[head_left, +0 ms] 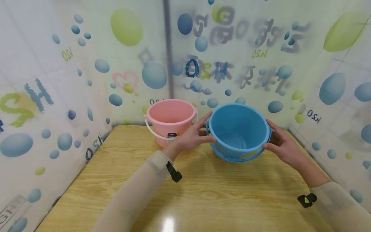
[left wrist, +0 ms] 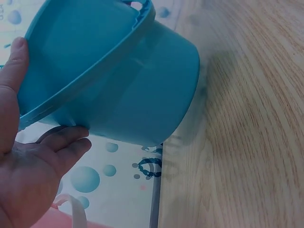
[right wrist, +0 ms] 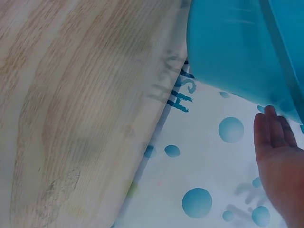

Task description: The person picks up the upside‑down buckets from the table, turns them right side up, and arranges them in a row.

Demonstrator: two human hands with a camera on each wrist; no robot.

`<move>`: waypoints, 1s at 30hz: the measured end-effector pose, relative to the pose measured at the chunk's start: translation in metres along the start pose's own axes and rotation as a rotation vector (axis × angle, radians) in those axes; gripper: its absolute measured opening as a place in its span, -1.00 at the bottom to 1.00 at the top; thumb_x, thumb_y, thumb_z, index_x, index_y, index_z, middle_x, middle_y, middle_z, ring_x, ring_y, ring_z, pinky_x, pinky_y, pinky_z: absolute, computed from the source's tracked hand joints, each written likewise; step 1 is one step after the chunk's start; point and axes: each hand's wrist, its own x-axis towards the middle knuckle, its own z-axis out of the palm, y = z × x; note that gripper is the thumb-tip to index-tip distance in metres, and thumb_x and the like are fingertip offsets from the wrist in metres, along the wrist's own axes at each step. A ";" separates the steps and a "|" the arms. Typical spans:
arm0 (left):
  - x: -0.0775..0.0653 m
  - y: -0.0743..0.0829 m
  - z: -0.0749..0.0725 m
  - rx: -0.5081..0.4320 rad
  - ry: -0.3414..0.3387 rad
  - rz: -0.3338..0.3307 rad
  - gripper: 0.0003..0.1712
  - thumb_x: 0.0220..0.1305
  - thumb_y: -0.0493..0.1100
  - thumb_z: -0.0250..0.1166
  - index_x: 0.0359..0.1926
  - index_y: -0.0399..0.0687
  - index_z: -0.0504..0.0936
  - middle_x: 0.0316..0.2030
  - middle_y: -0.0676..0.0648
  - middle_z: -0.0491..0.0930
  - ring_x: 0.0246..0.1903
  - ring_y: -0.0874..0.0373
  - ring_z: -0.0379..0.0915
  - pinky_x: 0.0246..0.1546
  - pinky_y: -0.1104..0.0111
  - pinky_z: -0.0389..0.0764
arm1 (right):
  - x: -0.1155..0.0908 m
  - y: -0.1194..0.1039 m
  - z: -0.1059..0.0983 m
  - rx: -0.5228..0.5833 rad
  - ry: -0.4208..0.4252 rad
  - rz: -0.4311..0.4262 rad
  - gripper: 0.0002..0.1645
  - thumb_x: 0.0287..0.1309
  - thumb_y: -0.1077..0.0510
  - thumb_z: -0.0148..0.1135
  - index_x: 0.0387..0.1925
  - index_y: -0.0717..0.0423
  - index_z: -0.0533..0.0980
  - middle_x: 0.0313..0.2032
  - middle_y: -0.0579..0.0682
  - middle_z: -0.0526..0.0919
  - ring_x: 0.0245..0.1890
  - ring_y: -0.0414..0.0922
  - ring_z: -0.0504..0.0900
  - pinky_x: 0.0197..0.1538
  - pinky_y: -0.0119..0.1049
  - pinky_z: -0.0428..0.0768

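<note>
A blue bucket (head_left: 239, 129) is held between two hands, its open mouth tilted toward the head camera. At its left side, the left hand (head_left: 195, 134) grips it near the rim; in the left wrist view, the thumb lies by the rim and the fingers touch the outer wall (left wrist: 137, 95). The right hand (head_left: 282, 146) holds the opposite side, thumb at the front of the rim. In the right wrist view its fingers (right wrist: 270, 128) meet the bucket's wall. The bucket's blue handle (head_left: 237, 159) hangs below the front rim. Whether its base touches the table cannot be told.
A pink bucket (head_left: 171, 117) with a white handle (head_left: 153, 132) and a dark label stands upright at the back, left of the blue one. Beneath lies a wood-grain table (head_left: 203, 193). Spotted, printed curtains (head_left: 130, 64) enclose the back and both sides.
</note>
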 end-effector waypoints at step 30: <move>0.011 -0.012 0.015 0.043 0.166 -0.054 0.00 0.63 0.05 0.33 0.81 0.15 -0.06 0.54 -0.26 0.49 0.56 -0.11 0.43 0.51 -0.04 0.55 | 0.015 0.017 -0.001 0.057 -0.018 0.135 -0.14 0.78 0.14 -0.05 0.78 0.23 -0.23 0.09 -0.48 0.68 0.04 -0.40 0.71 0.10 -0.62 0.62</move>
